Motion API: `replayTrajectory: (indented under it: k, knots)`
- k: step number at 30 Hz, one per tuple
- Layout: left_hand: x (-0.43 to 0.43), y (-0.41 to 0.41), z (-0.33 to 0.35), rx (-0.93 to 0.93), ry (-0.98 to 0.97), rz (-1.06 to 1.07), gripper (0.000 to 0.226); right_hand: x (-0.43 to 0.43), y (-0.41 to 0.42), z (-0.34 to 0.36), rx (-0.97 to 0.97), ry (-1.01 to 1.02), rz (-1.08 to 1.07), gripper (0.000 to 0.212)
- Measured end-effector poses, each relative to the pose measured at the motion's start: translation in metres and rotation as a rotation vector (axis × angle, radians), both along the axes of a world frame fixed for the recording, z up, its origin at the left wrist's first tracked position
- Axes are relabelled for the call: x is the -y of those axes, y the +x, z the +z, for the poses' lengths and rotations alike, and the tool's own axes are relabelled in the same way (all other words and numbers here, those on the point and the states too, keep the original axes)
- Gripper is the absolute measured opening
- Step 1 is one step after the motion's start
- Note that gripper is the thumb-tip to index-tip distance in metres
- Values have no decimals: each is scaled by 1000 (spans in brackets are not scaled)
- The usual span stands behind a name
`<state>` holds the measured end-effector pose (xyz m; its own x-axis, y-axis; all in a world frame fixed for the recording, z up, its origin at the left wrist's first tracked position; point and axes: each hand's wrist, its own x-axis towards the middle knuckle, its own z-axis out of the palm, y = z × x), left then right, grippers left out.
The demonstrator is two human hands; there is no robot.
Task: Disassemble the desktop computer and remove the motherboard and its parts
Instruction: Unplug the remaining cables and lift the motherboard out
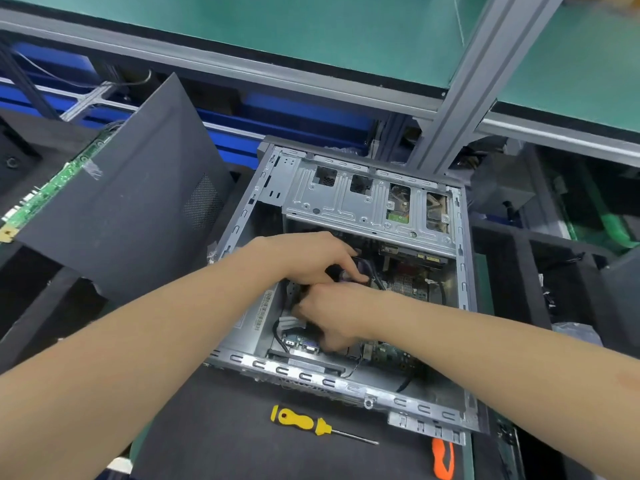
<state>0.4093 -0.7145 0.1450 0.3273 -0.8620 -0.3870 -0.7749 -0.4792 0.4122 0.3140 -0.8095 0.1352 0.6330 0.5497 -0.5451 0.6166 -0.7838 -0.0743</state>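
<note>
Grey metal computer case (346, 386) lies open around both grips. The left grip (311, 258) pinches a dark cable (334, 271). The right grip (332, 313), touching it, has curled fingers, but I cannot tell what it holds. The motherboard (403, 284) lies beneath them.

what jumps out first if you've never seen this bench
The left hand and right hand reach into an open computer case at the centre; what they grip is hidden. A yellow-handled screwdriver lies on the dark mat in front of it, and a dark side panel leans at the left.
</note>
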Motion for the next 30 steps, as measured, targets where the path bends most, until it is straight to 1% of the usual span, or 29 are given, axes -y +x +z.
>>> replayTrajectory:
  k: [2,4,5,7,9,11,12,15,17,22,25,28,30]
  knots:
    - [1,-1,0,8,5,0,49,-6,-4,-7,12,-14,-67,21]
    - [2,-3,1,12,11,15,49,-12,-6,-14,47,-40,-137,13]
    - [3,-3,1,11,14,22,48,-15,-6,-18,45,-54,-166,12]
    - [6,-4,2,21,33,16,49,-19,-8,-20,36,-74,-182,19]
    - [7,-5,4,33,62,1,54,-21,-10,-20,53,-65,-208,8]
    - [6,-6,6,46,89,-6,58,-19,-12,-20,76,-25,-225,12]
    - [6,-6,7,48,94,-4,57,-17,-12,-21,87,-5,-230,7]
    - [12,-8,13,39,90,26,50,-14,-12,-19,98,47,-277,12]
    - [17,-11,18,14,85,83,42,-16,-14,-18,121,66,-290,6]
    - [24,-17,23,-45,96,218,31,-7,-16,-15,128,85,-235,17]
    - [22,-19,24,-35,109,203,32,-12,-18,-13,140,105,-236,19]
    - [20,-20,22,-11,111,170,35,-13,-21,-10,127,161,-216,31]
    - [19,-19,21,1,89,161,31,-6,-17,-2,146,164,-186,32]
